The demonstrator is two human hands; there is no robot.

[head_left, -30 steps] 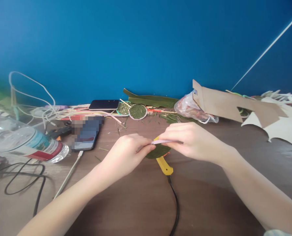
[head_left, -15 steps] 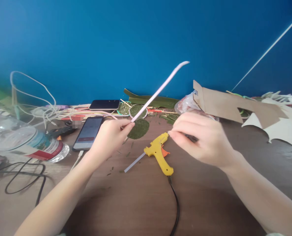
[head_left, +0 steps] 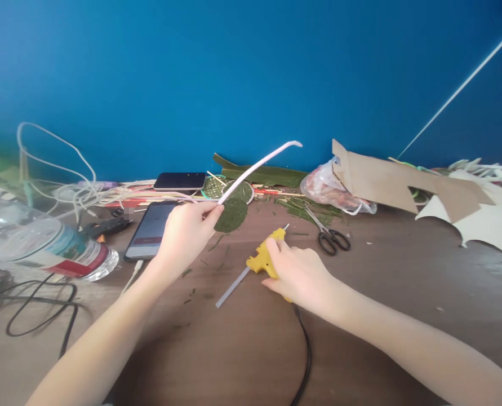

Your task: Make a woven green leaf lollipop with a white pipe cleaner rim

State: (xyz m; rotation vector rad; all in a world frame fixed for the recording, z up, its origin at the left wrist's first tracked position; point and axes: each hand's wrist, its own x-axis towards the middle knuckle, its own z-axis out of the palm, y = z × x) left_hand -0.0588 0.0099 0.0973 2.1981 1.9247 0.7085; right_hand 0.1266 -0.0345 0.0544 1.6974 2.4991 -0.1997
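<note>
My left hand [head_left: 190, 228] pinches a thin white strip [head_left: 257, 166] between thumb and fingertips. The strip slants up to the right and its far end bends over. A round dark-green leaf disc [head_left: 231, 215] shows just beyond the fingertips; whether they hold it too, I cannot tell. My right hand [head_left: 301, 276] is closed around a yellow hot glue gun [head_left: 261, 260] lying on the table, hiding most of its handle and trigger. A glue stick [head_left: 232, 287] juts from the gun's rear, and a black cord [head_left: 306, 355] trails from its handle.
Black-handled scissors [head_left: 332, 237] lie right of the gun. Behind are a plastic bag [head_left: 329, 189], cut cardboard [head_left: 386, 175] and green leaf strips [head_left: 267, 173]. Leftward lie a phone [head_left: 149, 228], a second phone [head_left: 180, 181], a plastic bottle [head_left: 71, 248] and tangled cables [head_left: 75, 197].
My right hand has come down and left from above the table onto the glue gun, uncovering the scissors. My left hand has shifted slightly left, and the white strip's far end has dropped.
</note>
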